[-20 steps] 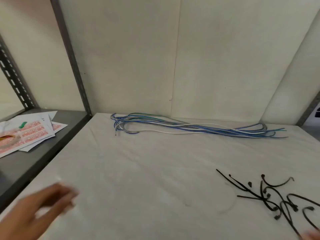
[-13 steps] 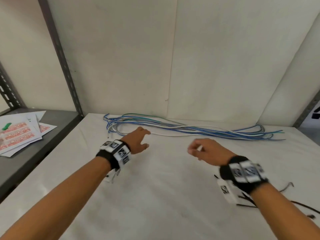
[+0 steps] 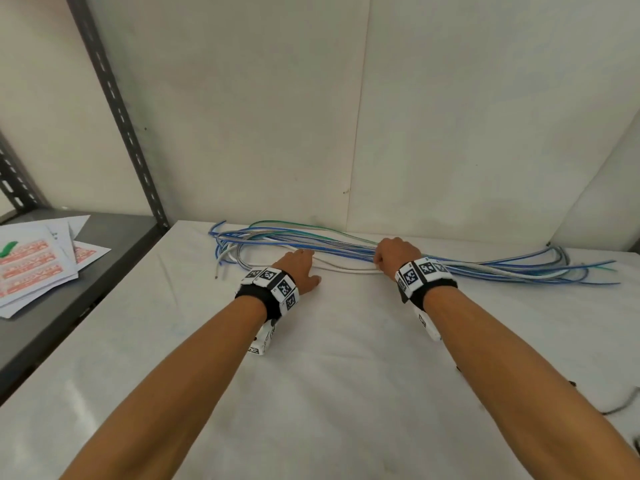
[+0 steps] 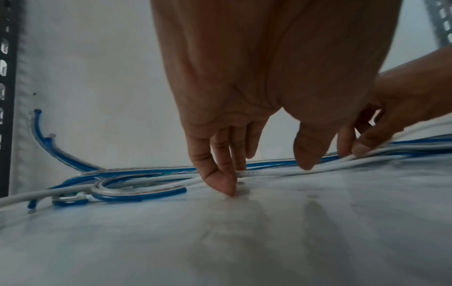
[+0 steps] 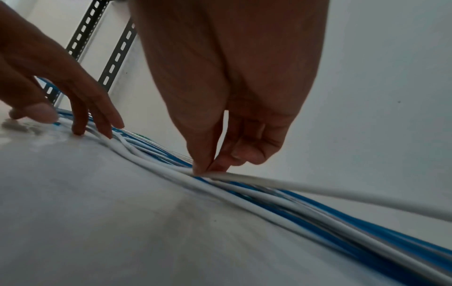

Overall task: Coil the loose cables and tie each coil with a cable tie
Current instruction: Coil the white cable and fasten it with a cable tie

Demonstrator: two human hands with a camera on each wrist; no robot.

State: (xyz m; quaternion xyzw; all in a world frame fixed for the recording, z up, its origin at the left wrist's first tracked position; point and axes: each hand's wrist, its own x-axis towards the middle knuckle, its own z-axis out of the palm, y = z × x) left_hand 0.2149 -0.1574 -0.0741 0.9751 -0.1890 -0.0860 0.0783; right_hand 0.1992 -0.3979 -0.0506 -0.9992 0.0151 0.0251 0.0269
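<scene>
A bundle of loose blue, white, grey and green cables (image 3: pixel 485 268) lies along the back of the white table (image 3: pixel 329 393). My right hand (image 3: pixel 384 261) pinches one white cable (image 5: pixel 318 188) between thumb and forefinger and holds it slightly above the bundle; the right wrist view shows that pinch of my right hand (image 5: pixel 208 170). My left hand (image 3: pixel 304 268) reaches down with straight fingers (image 4: pixel 220 174) that touch the white cable (image 4: pixel 146 183) and the table near the looped cable ends. Black cable ties (image 3: pixel 620 408) peek out at the right edge, mostly hidden under my right forearm.
A grey metal shelf (image 3: pixel 86 299) adjoins the table on the left and carries printed paper sheets (image 3: pixel 34 268). A slotted steel upright (image 3: pixel 117 109) rises at the table's back left corner. The pale wall (image 3: pixel 346 116) stands directly behind the cables.
Both hands have reached forward from mid-table to the cable bundle. The right hand has pinched a white cable; the left hand has come down onto the cables near their left end.
</scene>
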